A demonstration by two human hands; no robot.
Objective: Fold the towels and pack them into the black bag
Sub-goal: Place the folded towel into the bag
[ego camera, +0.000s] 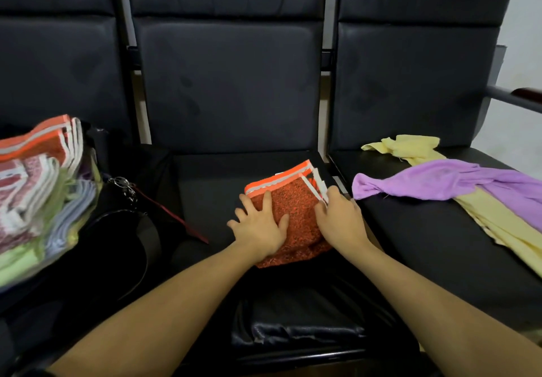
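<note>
**Pressing the orange towel flat on the middle seat**

Working at the middle seat [205, 189] of a row of black padded chairs. Orange towel [289, 212] lies folded on the seat cushion, striped orange-and-white hem toward 12 o'clock, speckled terry face up.

My left hand [259, 230]: grip wide, fingers straight and spread, palm flat on the towel's 9 o'clock edge, pressing it down. Holds nothing.

My right hand [340, 221]: on the towel's 3 o'clock edge, fingers curled against the stacked white-edged layers at the 1 o'clock corner. Grip looks narrow and pinching those layers, though the fingertips are partly hidden behind the knuckles.

Black bag [123, 247] sits on the seat at 9 o'clock, its mouth open. A stack of folded towels [38, 189] stands in it, orange, red-patterned, pale blue and green, edges up. A key ring [121, 184] and red strap [173, 218] hang at the bag's near side.

Seat at 3 o'clock: purple cloth [445, 180] lying crumpled across a yellow cloth [498, 224], both unfolded, well apart from my hands.
</note>
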